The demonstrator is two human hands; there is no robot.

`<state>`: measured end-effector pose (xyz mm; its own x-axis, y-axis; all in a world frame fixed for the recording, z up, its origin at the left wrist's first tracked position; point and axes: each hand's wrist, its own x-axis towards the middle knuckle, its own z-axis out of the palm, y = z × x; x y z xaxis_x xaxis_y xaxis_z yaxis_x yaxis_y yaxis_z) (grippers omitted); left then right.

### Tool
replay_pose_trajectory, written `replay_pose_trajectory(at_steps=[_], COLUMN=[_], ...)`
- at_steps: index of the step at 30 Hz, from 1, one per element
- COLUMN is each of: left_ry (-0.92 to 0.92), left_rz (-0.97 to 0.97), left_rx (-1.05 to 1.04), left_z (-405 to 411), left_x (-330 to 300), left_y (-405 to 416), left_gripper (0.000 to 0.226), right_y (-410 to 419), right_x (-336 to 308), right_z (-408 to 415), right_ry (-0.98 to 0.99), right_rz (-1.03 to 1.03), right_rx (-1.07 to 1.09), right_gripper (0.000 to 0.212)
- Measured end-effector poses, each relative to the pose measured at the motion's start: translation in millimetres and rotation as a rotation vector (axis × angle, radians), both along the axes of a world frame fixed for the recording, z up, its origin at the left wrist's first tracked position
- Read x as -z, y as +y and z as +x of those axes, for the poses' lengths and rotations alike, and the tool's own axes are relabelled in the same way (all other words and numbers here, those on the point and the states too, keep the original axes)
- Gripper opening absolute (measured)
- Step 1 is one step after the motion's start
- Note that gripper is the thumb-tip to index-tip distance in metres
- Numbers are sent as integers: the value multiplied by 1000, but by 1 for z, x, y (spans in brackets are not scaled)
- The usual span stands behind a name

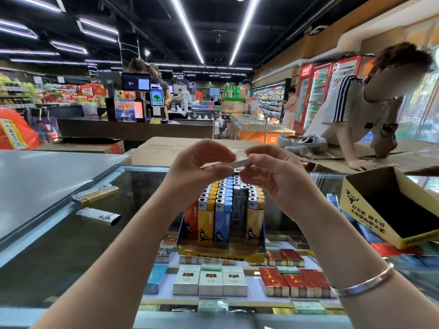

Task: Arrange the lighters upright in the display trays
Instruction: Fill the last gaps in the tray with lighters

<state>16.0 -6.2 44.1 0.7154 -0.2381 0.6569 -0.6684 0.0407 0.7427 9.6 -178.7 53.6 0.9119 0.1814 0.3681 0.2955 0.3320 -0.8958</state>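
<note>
Both hands are raised above the glass counter [71, 233]: the left hand [202, 162] and the right hand [268, 172] each pinch one end of a single pale lighter [234, 162], held roughly level between them. Directly below the hands, the display tray [221, 254] holds upright rows of lighters [225, 200]. Two loose lighters [97, 205] lie flat to the left of the left hand; an empty yellow box [370, 214] sits right of the right hand.
</note>
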Motion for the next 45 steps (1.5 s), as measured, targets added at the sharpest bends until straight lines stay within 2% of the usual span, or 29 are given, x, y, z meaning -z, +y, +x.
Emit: replay_pose_trajectory(at_steps=[3,6,10,13,16,24,29,33,41,45], left_ry=[7,16,97,211,243,289,261,237,244,176], left_rz=[72,149,503,768,909,929,958,987,980,997], left_rx=[1,-2,-60,-19,-36,-77,-70,-86,-68,-106], left_z=[3,6,10,9,10,12,12,12,14,13], left_x=[2,1,-1,2,5,7,7,6,7,8], left_y=[0,6,23,31,30,29,29,28,29,29], left_gripper=[43,58,74,73,75,74,69,69,69,77], right_y=[0,-1,-7,-9,-9,-5,2,4,5,-9], right_x=[2,3,0,-2,-4,-5,5,10,9,-2], right_z=[1,4,5,4,1,-5,-2,1,0,0], right_ry=[32,-11,-202,-302,-373,-548,-667,-624,-533,-466], right_rz=[54,54,-58,-179,-317,-509,-881,-1048,-1040,-735], right_rx=[7,170,386,430,426,408,415,377,337,483], right_gripper=[16,22,28,30,32,37,27,23,23,24])
